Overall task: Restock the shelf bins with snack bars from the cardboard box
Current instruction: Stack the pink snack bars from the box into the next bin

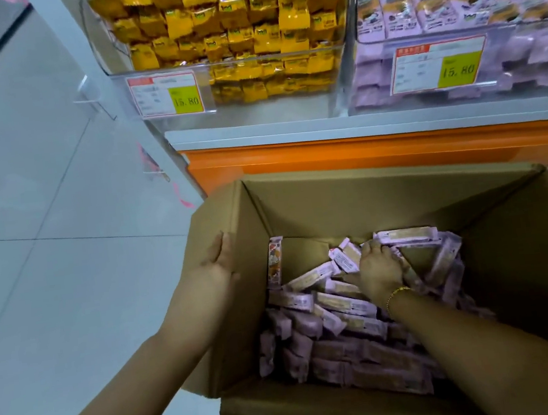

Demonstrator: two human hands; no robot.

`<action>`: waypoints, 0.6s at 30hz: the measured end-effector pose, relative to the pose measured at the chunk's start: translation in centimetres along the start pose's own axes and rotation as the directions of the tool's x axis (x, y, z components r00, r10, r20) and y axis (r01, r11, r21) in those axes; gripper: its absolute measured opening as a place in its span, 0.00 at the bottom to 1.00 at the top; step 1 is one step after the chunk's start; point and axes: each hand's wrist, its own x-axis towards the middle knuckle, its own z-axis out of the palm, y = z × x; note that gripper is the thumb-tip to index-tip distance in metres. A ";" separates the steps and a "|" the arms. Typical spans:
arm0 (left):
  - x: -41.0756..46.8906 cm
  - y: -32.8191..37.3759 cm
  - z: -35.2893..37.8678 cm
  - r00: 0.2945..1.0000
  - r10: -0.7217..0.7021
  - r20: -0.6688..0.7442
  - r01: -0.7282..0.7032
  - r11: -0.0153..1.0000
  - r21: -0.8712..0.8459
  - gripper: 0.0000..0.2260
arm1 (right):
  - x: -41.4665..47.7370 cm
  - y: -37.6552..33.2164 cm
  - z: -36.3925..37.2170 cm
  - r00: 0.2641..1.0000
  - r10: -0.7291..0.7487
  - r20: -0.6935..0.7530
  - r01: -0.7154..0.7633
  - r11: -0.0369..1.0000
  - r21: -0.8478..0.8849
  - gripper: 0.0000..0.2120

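My right hand (378, 270) is down inside the box, fingers curled round a few of the pale purple wrapped snack bars (339, 302) near the far end of the pile (the back of my hand hides exactly how many I've got). There's a thin gold bead bracelet (395, 296) on that wrist. My left hand (218, 259) is spread flat, fingers pretty much straight, pressing on the outside of the left flap and not gripping anything.

The bars are all in the brown cardboard box (368, 202), flaps open, heaped loosely across the bottom. One bar stands on end against the left wall and a few lean up at the far right corner.

The box sits on the pale tiled floor (40, 201), right up against the orange shelf base (362, 151). Above that are two clear plastic shelf bins side by side: the left bin (230, 61) is packed with yellow foil packets (290, 15), and the right bin (536, 24) holds pale purple bars like the ones in the box. Each bin has a red-and-white price tag (167, 94) on its front with 15.80 on a yellow patch.
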 end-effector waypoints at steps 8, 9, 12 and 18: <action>0.1 -0.1 -0.3 1.000 0.024 0.003 -0.024 0.997 0.075 0.29 | 1.0 -1.1 -0.5 1.000 0.000 0.014 0.000 1.000 0.021 0.34; 0.2 0.1 -0.5 1.000 0.022 0.014 -0.023 0.996 0.084 0.29 | 0.9 -1.0 -1.0 0.999 0.014 0.038 -0.017 0.996 0.085 0.36; 0.6 0.3 -1.1 1.000 0.015 0.025 -0.017 0.996 0.088 0.29 | 0.5 -0.5 -3.7 0.993 0.023 0.118 -0.071 0.903 0.423 0.30; 0.1 2.7 -2.1 0.997 -0.035 -0.072 -0.003 0.880 -0.475 0.15 | -3.2 0.7 -10.9 0.977 -0.132 -0.167 0.212 0.525 0.824 0.23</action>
